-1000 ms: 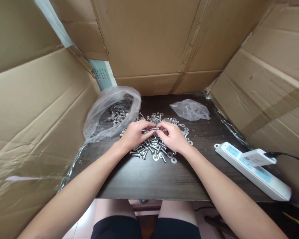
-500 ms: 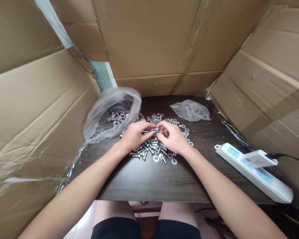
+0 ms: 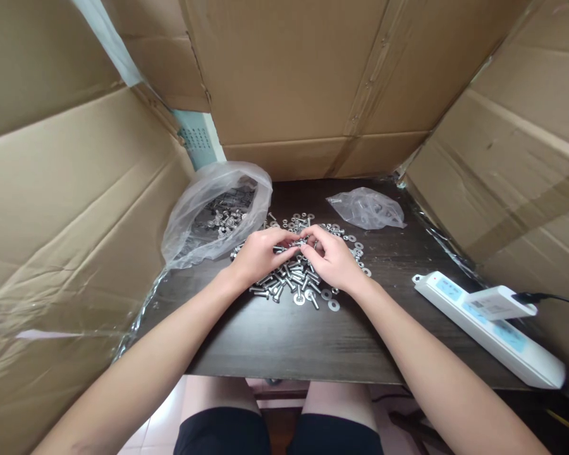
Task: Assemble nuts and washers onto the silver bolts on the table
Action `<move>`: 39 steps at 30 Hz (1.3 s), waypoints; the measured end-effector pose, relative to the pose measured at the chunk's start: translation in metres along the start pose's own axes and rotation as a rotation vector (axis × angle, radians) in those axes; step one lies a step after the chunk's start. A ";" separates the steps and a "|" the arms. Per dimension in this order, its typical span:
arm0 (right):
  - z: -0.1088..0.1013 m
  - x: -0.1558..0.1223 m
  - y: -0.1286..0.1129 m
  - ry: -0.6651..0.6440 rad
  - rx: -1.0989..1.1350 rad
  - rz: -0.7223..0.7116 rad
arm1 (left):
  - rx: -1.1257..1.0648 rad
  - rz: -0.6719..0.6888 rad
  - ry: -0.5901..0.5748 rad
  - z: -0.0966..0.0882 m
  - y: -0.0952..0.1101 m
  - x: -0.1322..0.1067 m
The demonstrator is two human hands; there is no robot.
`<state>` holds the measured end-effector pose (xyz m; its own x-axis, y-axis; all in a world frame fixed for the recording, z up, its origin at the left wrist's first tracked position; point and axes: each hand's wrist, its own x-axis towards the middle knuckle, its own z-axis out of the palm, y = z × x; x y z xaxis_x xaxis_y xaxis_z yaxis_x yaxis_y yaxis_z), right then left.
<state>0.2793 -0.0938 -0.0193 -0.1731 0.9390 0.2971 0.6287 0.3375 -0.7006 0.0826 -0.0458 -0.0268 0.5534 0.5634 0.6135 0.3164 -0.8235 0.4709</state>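
On the tabletop (image 3: 275,341), bolts (image 3: 289,275) lay at the middle, with washers (image 3: 333,305) scattered to their right and behind them. The left bag (image 3: 184,212), with hardware (image 3: 226,221) in it, lay behind and left of the bolts, while the right bag (image 3: 367,210) lay behind and right of them. Farther right and nearer the front lay a power strip (image 3: 483,338) with a charger (image 3: 497,303) on it, and cardboard (image 3: 284,82) stood left, right and behind.
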 end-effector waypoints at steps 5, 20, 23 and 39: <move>0.000 0.000 0.000 -0.002 -0.007 -0.041 | 0.002 -0.004 -0.022 0.000 0.001 0.000; 0.001 0.000 -0.001 -0.017 0.008 0.008 | -0.007 -0.011 -0.039 0.000 0.002 0.000; 0.000 0.000 -0.002 -0.023 -0.028 0.021 | -0.010 -0.001 -0.045 0.000 0.002 0.000; 0.000 0.001 -0.001 0.008 -0.022 -0.012 | -0.017 0.002 -0.044 0.000 0.002 0.000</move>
<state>0.2786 -0.0930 -0.0180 -0.1748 0.9345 0.3101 0.6428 0.3469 -0.6830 0.0827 -0.0472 -0.0261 0.5875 0.5581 0.5860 0.3021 -0.8230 0.4810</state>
